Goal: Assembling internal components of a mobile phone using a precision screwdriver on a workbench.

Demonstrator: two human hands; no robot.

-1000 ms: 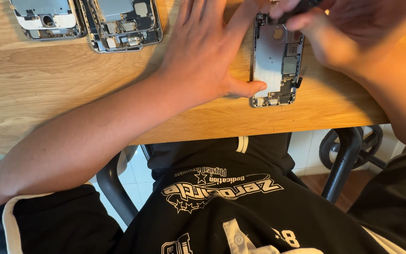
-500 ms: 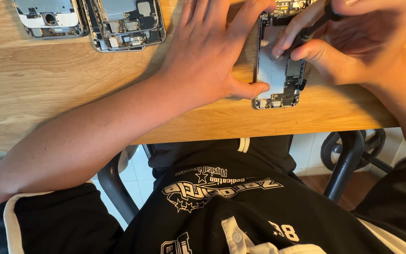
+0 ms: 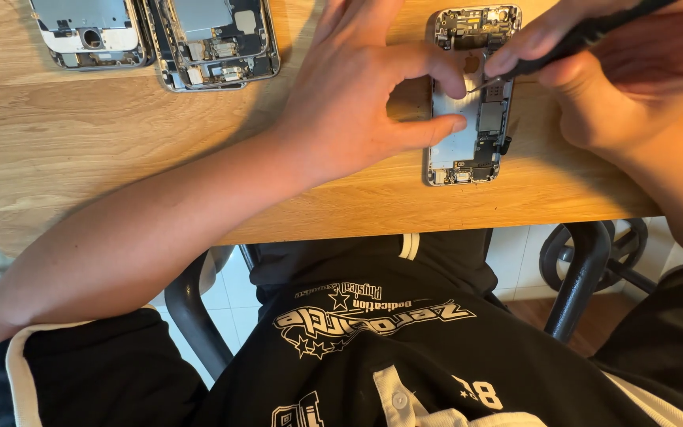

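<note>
An opened phone body [image 3: 468, 150], with bare metal frame and small parts showing, lies on the wooden table [image 3: 81, 150] near its front edge. My left hand [image 3: 357, 95] presses on the phone's left side, thumb and forefinger on its inner plate. My right hand [image 3: 610, 79] grips a thin black screwdriver [image 3: 571, 43] whose tip touches the phone's inside near the upper middle.
Two more opened phone housings lie at the table's far left: one with a round camera hole [image 3: 92, 32] and one with circuit parts [image 3: 215, 39]. Below the table edge are my black shirt, a dark chair frame [image 3: 579, 277] and a tiled floor.
The view has shifted, showing more of the phone. My left thumb and finger now rest further onto the phone, and my right hand has brought the screwdriver tip down onto it.
</note>
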